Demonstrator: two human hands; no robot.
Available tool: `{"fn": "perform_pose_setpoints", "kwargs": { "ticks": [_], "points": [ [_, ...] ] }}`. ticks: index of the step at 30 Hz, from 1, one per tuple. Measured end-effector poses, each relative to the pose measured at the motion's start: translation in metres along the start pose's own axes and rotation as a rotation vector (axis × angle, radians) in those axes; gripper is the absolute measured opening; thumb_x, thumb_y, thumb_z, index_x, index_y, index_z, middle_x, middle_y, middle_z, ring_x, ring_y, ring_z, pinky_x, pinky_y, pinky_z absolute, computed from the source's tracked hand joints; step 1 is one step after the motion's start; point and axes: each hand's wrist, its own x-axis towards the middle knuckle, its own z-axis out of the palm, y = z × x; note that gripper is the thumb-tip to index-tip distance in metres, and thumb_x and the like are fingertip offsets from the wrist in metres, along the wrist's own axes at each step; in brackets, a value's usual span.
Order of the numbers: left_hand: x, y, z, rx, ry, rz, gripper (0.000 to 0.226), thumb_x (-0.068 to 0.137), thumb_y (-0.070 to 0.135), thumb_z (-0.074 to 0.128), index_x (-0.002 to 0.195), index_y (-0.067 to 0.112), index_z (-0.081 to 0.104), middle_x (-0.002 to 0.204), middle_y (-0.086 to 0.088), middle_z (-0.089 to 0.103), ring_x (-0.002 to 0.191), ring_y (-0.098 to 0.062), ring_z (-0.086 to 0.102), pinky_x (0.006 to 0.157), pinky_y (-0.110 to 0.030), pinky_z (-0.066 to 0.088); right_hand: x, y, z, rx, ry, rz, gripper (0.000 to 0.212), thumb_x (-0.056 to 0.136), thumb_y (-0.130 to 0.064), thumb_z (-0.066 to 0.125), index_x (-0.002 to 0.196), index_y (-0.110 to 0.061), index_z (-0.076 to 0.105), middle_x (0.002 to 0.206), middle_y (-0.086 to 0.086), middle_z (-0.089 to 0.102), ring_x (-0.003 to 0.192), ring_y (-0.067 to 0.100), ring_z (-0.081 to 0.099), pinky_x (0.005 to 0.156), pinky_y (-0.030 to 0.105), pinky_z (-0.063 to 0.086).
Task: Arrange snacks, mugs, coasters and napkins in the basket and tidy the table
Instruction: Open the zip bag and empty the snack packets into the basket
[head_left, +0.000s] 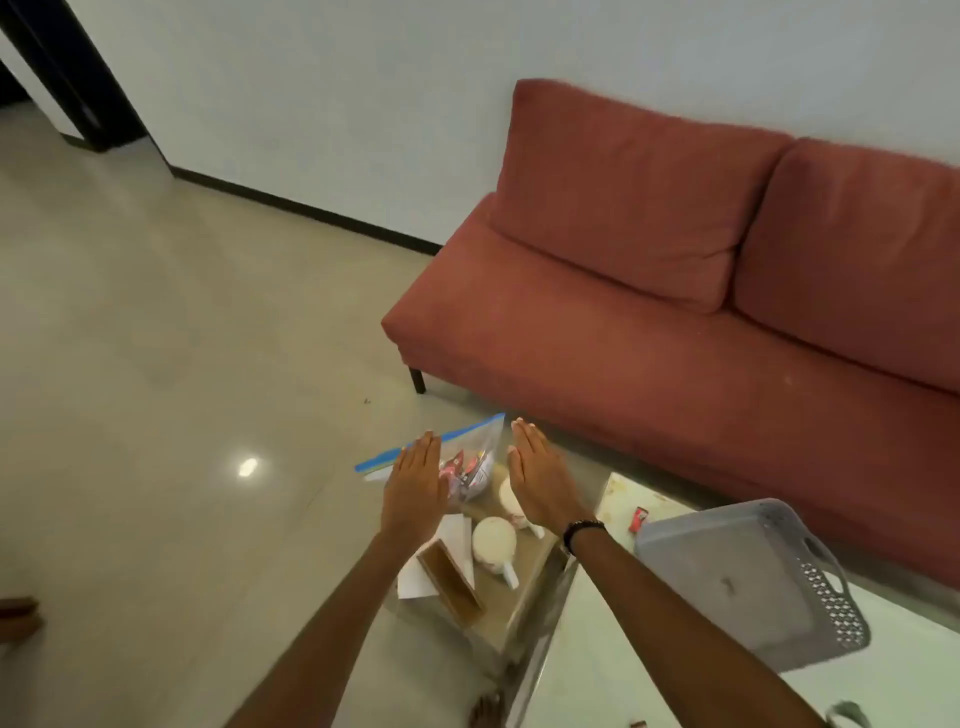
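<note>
**Basket empty, nothing packed yet**

Basket (748, 577) sits on the desk (597, 670), lying tipped, holding nothing visible. Snack bag (470, 457), two mugs (493, 540), napkins (457, 530) and a wooden holder (449, 582) cluster at the desk's left end. Left hand (413, 491) and right hand (543, 480) hover flat, fingers straight, holding nothing. Judged: all packing remains. Items lie near the edge; open floor to the left.
</note>
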Motion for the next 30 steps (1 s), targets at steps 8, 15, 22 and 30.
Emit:
{"fn": "perform_pose_setpoints", "kwargs": {
  "ticks": [8,15,22,30],
  "points": [
    [0.048,-0.046,0.026,-0.13,-0.061,-0.149,0.05,0.09,0.012,0.051,0.138,0.007,0.038,0.142,-0.011,0.047,0.133,-0.026,0.041,0.112,-0.038,0.03,0.087,0.004,0.045,-0.123,-0.072,-0.004,0.062,0.086,0.001,0.042,0.145,-0.005,0.024,0.154,0.01,0.025,0.144,0.023,0.02,0.119,0.034,0.018],
    [0.07,-0.057,0.038,-0.099,-0.018,-0.187,0.016,0.087,0.005,0.053,0.09,0.003,0.068,0.075,-0.014,0.069,0.065,-0.031,0.059,0.061,-0.04,0.049,0.132,0.016,0.051,-0.327,-0.054,-0.12,0.026,0.058,0.004,0.075,0.069,-0.02,0.073,0.065,0.0,0.069,0.064,0.024,0.061,0.058,0.024,0.037],
    [0.094,-0.061,0.0,-0.185,0.136,-0.128,0.012,0.083,0.003,0.059,0.083,0.004,0.071,0.07,-0.011,0.07,0.062,-0.027,0.06,0.06,-0.037,0.049,0.13,0.001,0.009,-0.148,-0.049,-0.109,0.019,0.089,-0.015,0.054,0.095,-0.018,0.072,0.094,0.003,0.07,0.091,0.024,0.058,0.066,0.033,0.042],
    [0.128,-0.02,-0.087,-0.096,0.089,0.133,0.013,0.082,0.014,0.057,0.081,0.007,0.069,0.076,-0.01,0.069,0.073,-0.032,0.062,0.067,-0.035,0.038,0.084,-0.007,-0.078,0.132,-0.008,-0.146,0.013,0.085,-0.018,0.065,0.09,-0.011,0.074,0.083,0.008,0.071,0.074,0.023,0.062,0.068,0.037,0.051]
  ]
}}
